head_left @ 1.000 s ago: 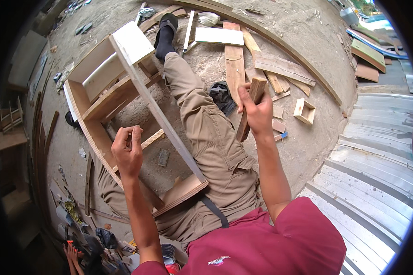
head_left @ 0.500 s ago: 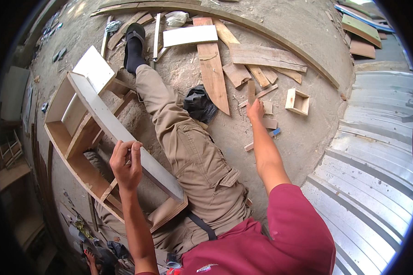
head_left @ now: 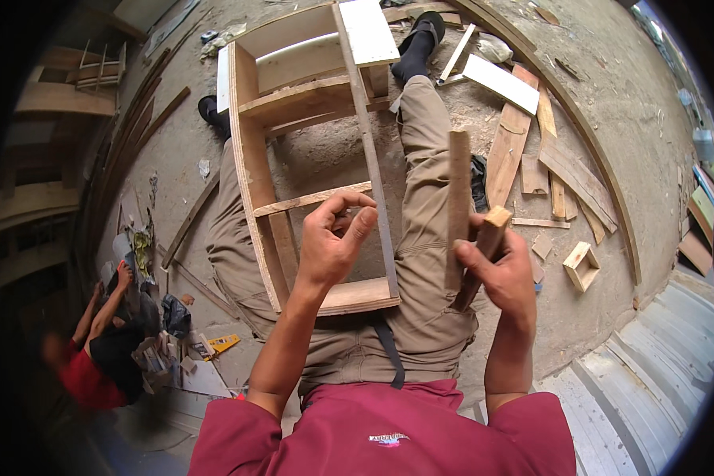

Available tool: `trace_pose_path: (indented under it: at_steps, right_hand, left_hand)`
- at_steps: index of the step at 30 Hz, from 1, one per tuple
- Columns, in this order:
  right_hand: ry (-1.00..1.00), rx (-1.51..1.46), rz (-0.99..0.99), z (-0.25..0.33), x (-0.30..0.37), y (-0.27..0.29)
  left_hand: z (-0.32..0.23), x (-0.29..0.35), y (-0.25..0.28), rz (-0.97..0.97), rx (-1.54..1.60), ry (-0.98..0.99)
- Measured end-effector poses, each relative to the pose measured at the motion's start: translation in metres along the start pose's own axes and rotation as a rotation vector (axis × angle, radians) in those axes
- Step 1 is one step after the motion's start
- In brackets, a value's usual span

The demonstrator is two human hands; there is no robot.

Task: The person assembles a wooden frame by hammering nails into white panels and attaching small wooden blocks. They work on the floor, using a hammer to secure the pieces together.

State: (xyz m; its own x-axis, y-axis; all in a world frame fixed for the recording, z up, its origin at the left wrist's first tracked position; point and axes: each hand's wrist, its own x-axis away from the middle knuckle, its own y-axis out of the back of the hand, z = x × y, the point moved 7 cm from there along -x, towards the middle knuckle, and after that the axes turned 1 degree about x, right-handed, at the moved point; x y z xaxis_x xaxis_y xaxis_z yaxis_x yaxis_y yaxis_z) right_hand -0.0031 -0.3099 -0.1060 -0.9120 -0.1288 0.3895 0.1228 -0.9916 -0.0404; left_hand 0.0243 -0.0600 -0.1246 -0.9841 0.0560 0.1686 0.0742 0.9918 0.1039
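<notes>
Between my legs lies an open wooden frame with crosspieces and a white panel at its far end. Over its near part my left hand is raised, fingers curled in toward the thumb; whatever they may hold is hidden. My right hand, above my right thigh, grips wooden pieces: a long narrow strip standing upright and a thicker wood block beside it. The lower ends of both overlap my trousers.
On the ground at right lie several boards, a white panel and a small open wooden box. Corrugated metal sheets run along the lower right. Another person sits at lower left, near a yellow handsaw.
My right hand has come back from the scraps on the ground and now holds wood pieces up near my thigh. My left hand stays curled over the frame. The view has swung left.
</notes>
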Motion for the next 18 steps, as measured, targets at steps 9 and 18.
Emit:
trace_pose_path:
  at_steps: [9,18]
  right_hand:
    - [0.0,0.379,0.241,-0.03,-0.004,-0.128]
    - [-0.047,0.307,-0.083,-0.024,-0.022,-0.089]
  left_hand:
    - [0.08,0.057,0.038,-0.267,0.085,0.221]
    - [0.087,0.055,0.025,-0.27,-0.03,0.233]
